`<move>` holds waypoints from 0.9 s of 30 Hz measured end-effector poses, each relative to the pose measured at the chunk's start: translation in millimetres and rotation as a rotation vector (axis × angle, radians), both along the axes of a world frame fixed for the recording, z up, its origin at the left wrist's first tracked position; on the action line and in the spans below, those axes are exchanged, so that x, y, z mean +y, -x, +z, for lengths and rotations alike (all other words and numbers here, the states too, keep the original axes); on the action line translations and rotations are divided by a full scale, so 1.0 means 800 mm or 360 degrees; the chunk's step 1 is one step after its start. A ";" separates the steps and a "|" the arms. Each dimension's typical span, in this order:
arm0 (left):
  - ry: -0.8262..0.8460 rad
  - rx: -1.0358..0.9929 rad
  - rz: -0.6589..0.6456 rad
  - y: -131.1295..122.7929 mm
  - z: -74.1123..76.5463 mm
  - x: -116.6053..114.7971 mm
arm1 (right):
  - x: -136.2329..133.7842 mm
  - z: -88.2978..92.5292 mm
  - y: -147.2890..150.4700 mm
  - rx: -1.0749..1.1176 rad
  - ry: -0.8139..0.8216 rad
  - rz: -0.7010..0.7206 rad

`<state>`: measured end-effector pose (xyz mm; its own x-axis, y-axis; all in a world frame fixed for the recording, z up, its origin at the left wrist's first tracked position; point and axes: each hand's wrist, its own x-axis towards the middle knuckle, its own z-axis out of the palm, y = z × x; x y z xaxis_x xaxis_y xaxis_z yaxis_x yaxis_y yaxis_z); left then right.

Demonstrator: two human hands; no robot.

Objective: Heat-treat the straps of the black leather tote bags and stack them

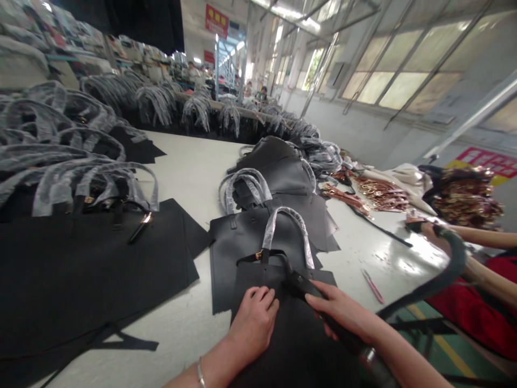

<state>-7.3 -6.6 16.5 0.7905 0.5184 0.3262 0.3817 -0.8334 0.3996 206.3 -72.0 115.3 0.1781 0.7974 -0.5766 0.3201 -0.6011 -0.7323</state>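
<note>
A black bag panel point(283, 345) lies in front of me, with a plastic-wrapped handle point(287, 218) arching from its top edge. A thin black strap point(278, 252) with a gold buckle point(259, 255) crosses the handle's base. My left hand point(255, 318) presses on the panel's upper left, fingers curled together; whatever may be under them is hidden. In my right hand point(337, 304) is a black long-handled hand tool point(299, 284), its head against the panel near the handle's right foot. A metal collar shows on the tool's lower part.
More black bag panels point(92, 269) with wrapped handles lie left and at mid-table point(278, 167). Right are brown straps with gold clasps point(379, 194) and a pink cutter point(372, 285). A co-worker's hand point(436, 234) holds another black tool with a thick hose point(456, 261).
</note>
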 end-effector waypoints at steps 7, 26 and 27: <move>-0.0219 -0.0101 -0.0060 0.001 -0.027 -0.005 | 0.022 0.008 0.008 -0.0237 -0.0294 -0.0110; -0.0390 -0.0303 -0.0142 0.013 -0.017 -0.015 | 0.016 0.017 0.036 -0.0052 0.0035 0.0271; -0.0391 -0.0319 -0.0147 0.013 -0.016 -0.016 | 0.009 0.020 0.034 -0.0084 0.0090 0.0284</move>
<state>-17.6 -19.3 3.9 0.7377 0.3342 0.5866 0.2343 -0.9416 0.2418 178.7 -64.9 130.9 0.0679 0.7858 -0.6148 0.4626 -0.5707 -0.6784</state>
